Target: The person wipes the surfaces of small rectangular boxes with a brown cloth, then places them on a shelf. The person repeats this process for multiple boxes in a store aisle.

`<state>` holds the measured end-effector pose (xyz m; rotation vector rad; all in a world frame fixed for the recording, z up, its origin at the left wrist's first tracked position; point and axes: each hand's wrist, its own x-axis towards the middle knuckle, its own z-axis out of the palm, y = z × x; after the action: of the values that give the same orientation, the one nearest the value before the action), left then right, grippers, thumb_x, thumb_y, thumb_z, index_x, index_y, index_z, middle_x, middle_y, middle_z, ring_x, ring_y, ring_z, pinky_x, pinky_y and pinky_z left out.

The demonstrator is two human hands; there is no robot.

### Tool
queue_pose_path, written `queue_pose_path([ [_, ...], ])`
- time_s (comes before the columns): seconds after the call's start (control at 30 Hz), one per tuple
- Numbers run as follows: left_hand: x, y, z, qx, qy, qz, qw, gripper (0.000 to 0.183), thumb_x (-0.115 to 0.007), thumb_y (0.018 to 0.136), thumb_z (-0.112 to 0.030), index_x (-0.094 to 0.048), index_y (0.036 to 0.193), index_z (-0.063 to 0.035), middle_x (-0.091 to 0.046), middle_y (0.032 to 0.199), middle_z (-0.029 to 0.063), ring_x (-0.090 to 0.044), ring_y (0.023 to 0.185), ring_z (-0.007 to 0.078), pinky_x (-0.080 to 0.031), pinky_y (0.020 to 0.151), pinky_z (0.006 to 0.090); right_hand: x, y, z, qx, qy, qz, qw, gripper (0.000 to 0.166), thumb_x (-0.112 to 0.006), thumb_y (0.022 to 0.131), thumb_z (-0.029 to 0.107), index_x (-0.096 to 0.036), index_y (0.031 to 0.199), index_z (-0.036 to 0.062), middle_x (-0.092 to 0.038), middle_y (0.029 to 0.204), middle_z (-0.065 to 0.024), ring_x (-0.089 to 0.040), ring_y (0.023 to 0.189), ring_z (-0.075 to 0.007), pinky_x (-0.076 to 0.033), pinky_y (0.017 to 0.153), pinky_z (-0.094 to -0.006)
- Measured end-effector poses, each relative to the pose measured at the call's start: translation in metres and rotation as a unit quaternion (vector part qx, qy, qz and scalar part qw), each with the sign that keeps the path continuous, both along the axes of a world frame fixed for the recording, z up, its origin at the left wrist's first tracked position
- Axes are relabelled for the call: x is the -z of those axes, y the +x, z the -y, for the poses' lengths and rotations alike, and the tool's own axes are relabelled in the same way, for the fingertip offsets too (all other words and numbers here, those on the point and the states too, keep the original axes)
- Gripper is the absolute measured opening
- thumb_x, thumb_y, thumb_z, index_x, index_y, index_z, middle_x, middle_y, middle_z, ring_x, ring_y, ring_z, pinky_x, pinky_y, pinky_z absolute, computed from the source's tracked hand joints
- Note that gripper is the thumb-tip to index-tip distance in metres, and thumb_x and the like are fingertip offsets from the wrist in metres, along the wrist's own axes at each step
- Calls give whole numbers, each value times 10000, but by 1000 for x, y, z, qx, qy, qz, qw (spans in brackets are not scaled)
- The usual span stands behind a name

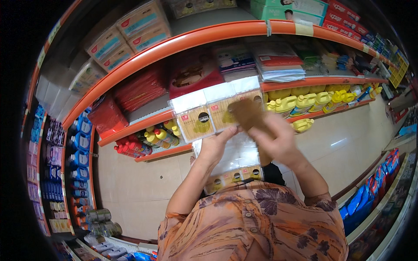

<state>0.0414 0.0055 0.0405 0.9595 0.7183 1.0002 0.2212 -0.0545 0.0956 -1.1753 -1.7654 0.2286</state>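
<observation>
My left hand (213,146) grips the lower edge of a clear-wrapped row of toothpick packs (196,122), with its thumb on the front. The row is tilted and has white header strips along its top. In my right hand (277,138) is a brown cloth (246,114), blurred by motion; its upper end overlaps the right side of the packs, and whether it touches them I cannot tell. More toothpick packs in clear plastic (236,176) lie below my hands, close against the patterned shirt (254,215).
A shelf with an orange edge (196,37) runs across in front, holding tissue packs (140,24) and green boxes (290,13). On lower shelves are red plastic packs (140,94), flat packets (277,62) and yellow bottles (302,104). Blue jugs (80,142) stand left; blue bags (356,199) lie right.
</observation>
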Motion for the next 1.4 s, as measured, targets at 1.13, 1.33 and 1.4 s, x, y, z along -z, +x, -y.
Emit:
queue_pose_path([
  [1.13, -32, -78, -9, -135, 97, 166, 972, 459, -579, 815, 36, -444, 1254, 20, -561, 1177, 143, -590, 1048, 277, -520, 897, 447, 92, -27, -29, -123, -43, 279, 951, 358, -619, 790, 208, -560, 1122, 87, -579, 905, -70, -571, 850, -250, -495, 718, -353],
  [1.33, -35, -108, -9, -184, 111, 181, 960, 496, -583, 815, 33, -418, 1282, 3, -545, 1209, 144, -581, 1072, 277, -516, 902, 446, 73, -17, -99, -58, 30, 311, 948, 366, -626, 775, 244, -564, 1100, 87, -578, 951, -58, -560, 893, -231, -490, 741, -335],
  [1.4, -31, -112, -5, -183, 112, 180, 960, 498, -585, 814, 34, -417, 1282, 5, -545, 1207, 150, -583, 1070, 281, -519, 898, 440, 53, -20, -128, -27, 96, 296, 950, 351, -641, 753, 208, -573, 1083, 112, -564, 909, -56, -558, 866, -233, -490, 726, -337],
])
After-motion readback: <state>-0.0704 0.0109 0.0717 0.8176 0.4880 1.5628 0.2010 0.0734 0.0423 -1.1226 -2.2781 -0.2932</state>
